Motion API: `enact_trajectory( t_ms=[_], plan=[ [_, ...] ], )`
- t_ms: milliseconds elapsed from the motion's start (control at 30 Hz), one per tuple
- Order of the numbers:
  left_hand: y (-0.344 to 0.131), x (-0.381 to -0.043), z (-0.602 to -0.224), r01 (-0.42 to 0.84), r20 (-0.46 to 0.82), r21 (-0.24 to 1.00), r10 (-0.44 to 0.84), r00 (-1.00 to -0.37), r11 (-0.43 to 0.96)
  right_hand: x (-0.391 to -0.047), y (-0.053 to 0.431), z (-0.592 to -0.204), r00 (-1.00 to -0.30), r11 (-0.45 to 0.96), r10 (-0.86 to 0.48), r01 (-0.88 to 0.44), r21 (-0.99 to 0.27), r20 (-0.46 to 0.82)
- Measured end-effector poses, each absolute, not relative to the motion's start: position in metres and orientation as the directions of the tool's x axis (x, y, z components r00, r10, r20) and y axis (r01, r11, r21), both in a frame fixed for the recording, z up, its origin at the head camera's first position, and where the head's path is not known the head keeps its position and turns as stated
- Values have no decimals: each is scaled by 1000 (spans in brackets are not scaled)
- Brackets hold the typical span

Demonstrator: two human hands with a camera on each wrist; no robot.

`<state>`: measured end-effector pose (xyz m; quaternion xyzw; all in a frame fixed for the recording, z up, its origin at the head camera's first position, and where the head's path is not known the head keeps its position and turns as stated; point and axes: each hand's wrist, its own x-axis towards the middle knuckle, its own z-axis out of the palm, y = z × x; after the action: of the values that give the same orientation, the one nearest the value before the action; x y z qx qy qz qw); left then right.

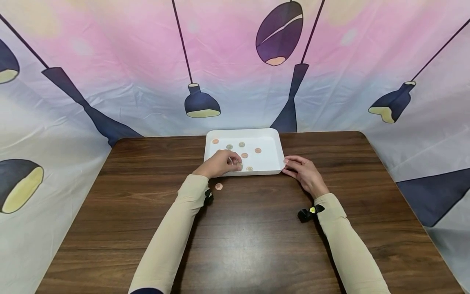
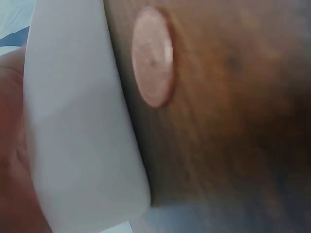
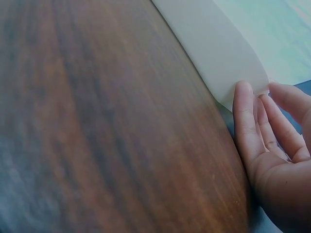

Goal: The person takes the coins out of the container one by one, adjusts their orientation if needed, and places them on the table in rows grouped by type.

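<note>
A shallow white tray point(image 1: 269, 161) stands at the far edge of the table with several copper and silver coins spread over its bottom. My left hand point(image 1: 220, 162) reaches over the tray's front wall, thumb and fingers curled at a silver coin point(image 1: 238, 166) near the front. In the left wrist view the tray wall hides the fingertips. My right hand point(image 1: 306, 173) grips the tray's front right corner, thumb at the rim and fingers along the outside, as the right wrist view shows. A copper coin point(image 1: 218, 186) lies on the table before the tray, close to the left wrist.
The brown wooden table point(image 1: 242, 228) extends toward me from the tray. Directly behind its far edge hangs a cloth backdrop point(image 1: 147, 98) printed with lamps. Black wrist cameras are strapped over both beige sleeves point(image 1: 170, 232).
</note>
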<state>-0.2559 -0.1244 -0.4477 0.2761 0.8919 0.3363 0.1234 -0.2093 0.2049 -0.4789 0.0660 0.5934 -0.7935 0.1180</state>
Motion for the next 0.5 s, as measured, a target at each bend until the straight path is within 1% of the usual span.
enact_trajectory(
  t_ms=[67,233,500],
  plan=[
    [-125,-254,-447,412,2,670,554,-833,617,-210,205,-479,-963,-267,-111,267,-926,-245],
    [-127,-245,-442,410,47,655,507,-861,635,-211,207,-480,-962,-264,-111,270,-926,-248],
    [-143,-227,-424,467,126,617,506,-853,634,-213,207,-480,-962,-255,-111,271,-928,-251]
  ],
)
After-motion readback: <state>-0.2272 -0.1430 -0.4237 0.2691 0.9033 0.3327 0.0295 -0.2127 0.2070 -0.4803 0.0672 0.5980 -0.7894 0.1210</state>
